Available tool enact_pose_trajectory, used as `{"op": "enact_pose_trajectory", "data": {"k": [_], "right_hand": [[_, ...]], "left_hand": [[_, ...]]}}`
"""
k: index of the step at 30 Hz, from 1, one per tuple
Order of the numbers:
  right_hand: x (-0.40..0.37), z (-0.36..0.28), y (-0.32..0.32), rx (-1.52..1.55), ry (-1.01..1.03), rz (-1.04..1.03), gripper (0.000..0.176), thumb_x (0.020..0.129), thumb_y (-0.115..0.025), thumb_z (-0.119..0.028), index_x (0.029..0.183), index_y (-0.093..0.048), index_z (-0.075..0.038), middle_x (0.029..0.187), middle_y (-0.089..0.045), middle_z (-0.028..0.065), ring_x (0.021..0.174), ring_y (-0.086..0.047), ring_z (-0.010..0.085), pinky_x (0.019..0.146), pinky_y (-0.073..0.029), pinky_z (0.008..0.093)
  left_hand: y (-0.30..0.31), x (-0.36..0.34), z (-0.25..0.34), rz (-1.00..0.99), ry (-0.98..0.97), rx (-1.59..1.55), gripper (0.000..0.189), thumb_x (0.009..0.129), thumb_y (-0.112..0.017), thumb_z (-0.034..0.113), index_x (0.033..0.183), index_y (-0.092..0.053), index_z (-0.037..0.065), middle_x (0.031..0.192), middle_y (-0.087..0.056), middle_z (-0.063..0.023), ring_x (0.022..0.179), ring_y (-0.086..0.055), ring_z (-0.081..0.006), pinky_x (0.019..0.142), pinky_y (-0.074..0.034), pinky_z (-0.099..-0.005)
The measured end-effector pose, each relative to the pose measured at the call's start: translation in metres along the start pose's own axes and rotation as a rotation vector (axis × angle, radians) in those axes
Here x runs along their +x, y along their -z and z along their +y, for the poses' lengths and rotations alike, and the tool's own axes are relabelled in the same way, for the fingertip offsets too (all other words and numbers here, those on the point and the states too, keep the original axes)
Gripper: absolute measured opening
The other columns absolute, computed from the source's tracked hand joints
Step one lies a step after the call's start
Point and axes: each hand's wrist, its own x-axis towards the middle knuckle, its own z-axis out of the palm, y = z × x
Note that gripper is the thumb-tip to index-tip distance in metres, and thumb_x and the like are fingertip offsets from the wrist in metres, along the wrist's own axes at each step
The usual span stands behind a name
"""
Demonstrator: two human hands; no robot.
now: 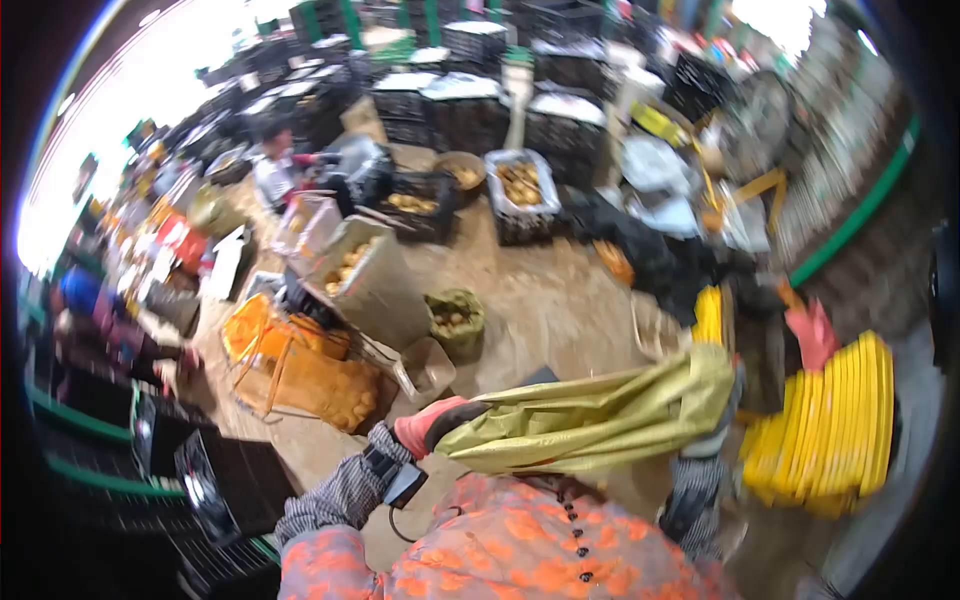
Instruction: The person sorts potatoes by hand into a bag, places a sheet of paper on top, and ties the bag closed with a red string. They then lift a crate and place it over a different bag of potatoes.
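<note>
Nearest: front of my orange-and-grey patterned cloth smock. Head view: left forearm, in a grey checked sleeve, angles up and inward. My left hand, in a coral-and-black glove, is closed on the left end of a yellow-green woven plastic sack. Sack spans crosswise ahead of my chest, creased and slack. Right forearm points nearly straight ahead; my right hand is mostly hidden by the sack's right end, grip cannot be told. Beyond it, right: stacked bright-yellow ribbed pieces.
</note>
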Motion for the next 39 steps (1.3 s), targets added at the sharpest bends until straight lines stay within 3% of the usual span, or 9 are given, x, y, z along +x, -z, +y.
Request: {"op": "enact_pose_trajectory", "data": {"k": [2,3,7,10,18,21,24,27,39], "right_hand": [[-0.014,0.008,0.003,1.236,-0.511,-0.041,0.049,0.093,-0.037,-0.033,0.133,-0.034,-0.005,0.128,-0.045,0.0131,0.117,-0.044,0.0276,0.098,-0.036,0.0389],[-0.030,0.015,0.000,1.882,-0.704,0.008,0.045,0.095,-0.033,-0.032,0.131,-0.036,-0.005,0.125,-0.048,0.0132,0.113,-0.047,0.0277,0.095,-0.041,0.0390],[-0.016,0.015,0.007,0.250,0.216,-0.411,0.044,0.090,-0.049,-0.023,0.127,-0.040,0.000,0.123,-0.050,0.0121,0.112,-0.049,0.0264,0.098,-0.038,0.0353],[0.000,0.031,-0.010,1.477,-0.818,-0.349,0.053,0.087,-0.054,-0.026,0.129,-0.037,0.000,0.126,-0.046,0.0113,0.116,-0.046,0.0248,0.099,-0.036,0.0348],[0.013,0.009,-0.012,0.099,-0.286,-0.675,0.058,0.076,-0.064,-0.020,0.129,-0.040,-0.012,0.106,-0.060,0.0143,0.098,-0.057,0.0263,0.083,-0.044,0.0324],[-0.046,0.133,-0.087,0.555,-0.817,-0.623,0.033,0.082,-0.057,-0.015,0.113,-0.051,-0.003,0.109,-0.060,0.0104,0.097,-0.058,0.0242,0.087,-0.044,0.0346],[-0.029,0.116,-0.085,1.755,-1.284,-0.014,0.020,0.088,-0.047,-0.013,0.103,-0.056,-0.005,0.097,-0.063,0.0086,0.088,-0.060,0.0203,0.081,-0.048,0.0328],[0.002,0.069,-0.064,1.828,-1.269,-0.057,0.021,0.085,-0.043,0.000,0.103,-0.054,-0.004,0.096,-0.060,0.0065,0.088,-0.058,0.0186,0.081,-0.048,0.0318],[0.035,0.009,-0.028,1.352,-0.769,-0.290,0.034,0.072,-0.045,0.014,0.102,-0.056,0.000,0.096,-0.061,0.0038,0.091,-0.055,0.0109,0.083,-0.044,0.0238]], "left_hand": [[-0.001,0.016,0.079,0.404,0.893,-0.681,0.031,0.091,-0.045,0.021,0.113,-0.053,0.000,0.111,-0.056,-0.0115,0.102,-0.055,-0.0224,0.089,-0.044,-0.0333],[-0.003,-0.009,0.042,0.454,0.385,-0.862,0.036,0.093,-0.039,0.027,0.115,-0.050,0.000,0.117,-0.053,-0.0122,0.107,-0.051,-0.0232,0.093,-0.042,-0.0363],[0.017,0.035,0.039,0.761,0.003,-1.123,0.046,0.092,-0.037,0.040,0.127,-0.040,0.009,0.125,-0.047,-0.0117,0.111,-0.049,-0.0264,0.096,-0.040,-0.0441],[0.010,0.074,0.057,0.537,-0.054,-1.205,0.050,0.089,-0.044,0.039,0.125,-0.042,0.005,0.120,-0.051,-0.0126,0.110,-0.050,-0.0270,0.094,-0.041,-0.0432],[-0.036,0.091,0.058,0.641,0.296,-1.471,0.061,0.083,-0.042,0.055,0.123,-0.050,0.009,0.124,-0.050,-0.0130,0.112,-0.048,-0.0315,0.097,-0.036,-0.0470],[-0.027,0.073,0.052,0.537,0.458,-1.293,0.068,0.083,-0.041,0.057,0.123,-0.048,0.003,0.122,-0.051,-0.0131,0.110,-0.049,-0.0297,0.097,-0.037,-0.0446],[0.011,0.045,0.043,0.274,0.467,0.228,0.040,0.093,-0.039,0.027,0.119,-0.047,-0.002,0.117,-0.053,-0.0144,0.106,-0.052,-0.0255,0.092,-0.041,-0.0366],[0.000,0.082,0.075,0.709,0.598,-0.335,0.049,0.081,-0.055,0.010,0.126,-0.039,-0.001,0.126,-0.041,-0.0145,0.113,-0.045,-0.0227,0.097,-0.035,-0.0334],[-0.152,0.134,-0.078,0.015,0.635,0.519,0.062,0.066,-0.070,0.019,0.122,-0.045,0.007,0.119,-0.046,-0.0156,0.110,-0.044,-0.0337,0.097,-0.033,-0.0416]]}}
